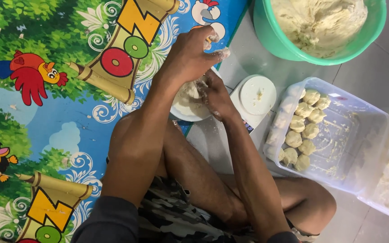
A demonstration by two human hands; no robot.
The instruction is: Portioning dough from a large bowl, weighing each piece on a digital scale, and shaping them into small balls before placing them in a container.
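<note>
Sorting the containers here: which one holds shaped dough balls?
The clear tub right of the scale; the green bowl holds one unshaped dough mass.

A scale [257, 95], a clear box [347, 135] and a green tub [271, 36] are crowding the right; the mat [46, 112] is lying open.

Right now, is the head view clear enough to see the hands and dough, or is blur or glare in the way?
Head view: even light, no harsh glare; the left hand and right hand are slightly motion-blurred over the white plate; dough balls in the clear tub look sharp; the green basin is cropped.
</note>
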